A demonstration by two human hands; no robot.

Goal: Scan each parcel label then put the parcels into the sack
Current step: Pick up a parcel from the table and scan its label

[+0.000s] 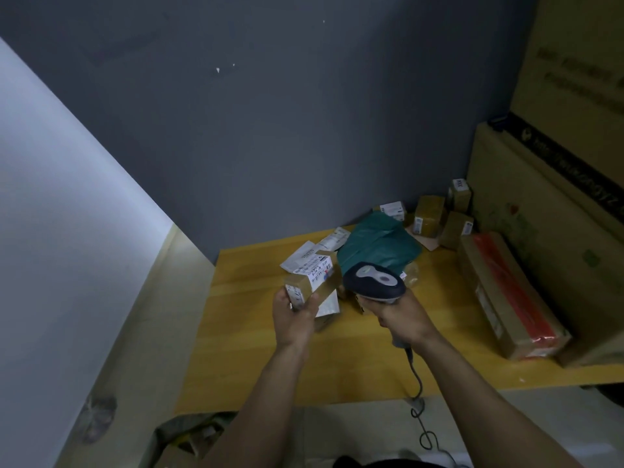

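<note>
My left hand (pixel 294 319) grips a small brown parcel (pixel 312 280) above the yellow table (pixel 256 366), its white label (pixel 321 269) turned upward. Beside it, my right hand (pixel 403 315) grips the handle of a dark blue and grey barcode scanner (pixel 374 282), whose head points toward the parcel. The scanner's cable (pixel 418 390) hangs over the table's front edge. Behind the scanner lies a green plastic mailer (pixel 378 244). Several small brown boxes (pixel 429 214) stand in the far corner. Part of a sack (pixel 189 434) shows below the table's front left.
White padded envelopes (pixel 304 256) lie behind the held parcel. A long carton with red tape (pixel 506 292) lies on the table's right side, next to large stacked cardboard boxes (pixel 557 204). A grey wall runs behind the table.
</note>
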